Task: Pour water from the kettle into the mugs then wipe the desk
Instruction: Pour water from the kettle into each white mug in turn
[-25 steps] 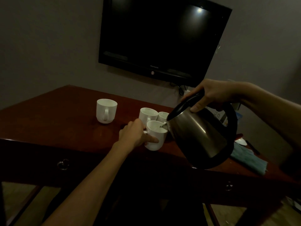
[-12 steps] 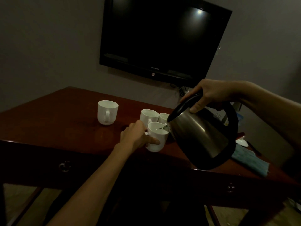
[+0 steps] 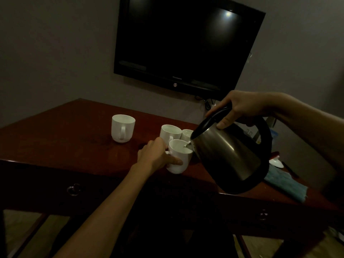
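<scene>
Pouring step in hand: right hand (image 3: 240,107) grips the tilted kettle (image 3: 229,155), left hand (image 3: 154,157) grips the near mug (image 3: 179,157); next, judged, level the kettle before overflow.

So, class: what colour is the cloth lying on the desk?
Blue-teal cloth, seen in the head view, the only one.

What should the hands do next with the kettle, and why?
Probably tip the kettle upright soon: its spout hangs over the nearest mug, which the left hand holds, and water already shows inside. The right hand could then carry it to the far-left mug.
</scene>
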{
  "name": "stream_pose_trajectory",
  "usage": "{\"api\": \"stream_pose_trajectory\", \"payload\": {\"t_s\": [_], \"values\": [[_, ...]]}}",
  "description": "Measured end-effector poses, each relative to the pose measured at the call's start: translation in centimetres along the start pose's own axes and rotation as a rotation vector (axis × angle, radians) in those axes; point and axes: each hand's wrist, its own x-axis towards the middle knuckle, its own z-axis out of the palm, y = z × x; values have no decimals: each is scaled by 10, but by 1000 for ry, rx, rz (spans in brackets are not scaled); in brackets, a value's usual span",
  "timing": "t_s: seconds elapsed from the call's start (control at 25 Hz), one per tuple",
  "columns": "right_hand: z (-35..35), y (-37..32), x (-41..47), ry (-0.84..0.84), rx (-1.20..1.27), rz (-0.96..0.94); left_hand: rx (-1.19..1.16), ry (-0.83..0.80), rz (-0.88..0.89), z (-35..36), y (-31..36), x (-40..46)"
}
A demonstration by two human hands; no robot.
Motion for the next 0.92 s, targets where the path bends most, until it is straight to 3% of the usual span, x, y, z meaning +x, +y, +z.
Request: {"api": "stream_pose_trajectory", "payload": {"t_s": [0.92], "values": [[-2,-7,0,2,-16,15,-4,6,14,-1,1,-3]]}}
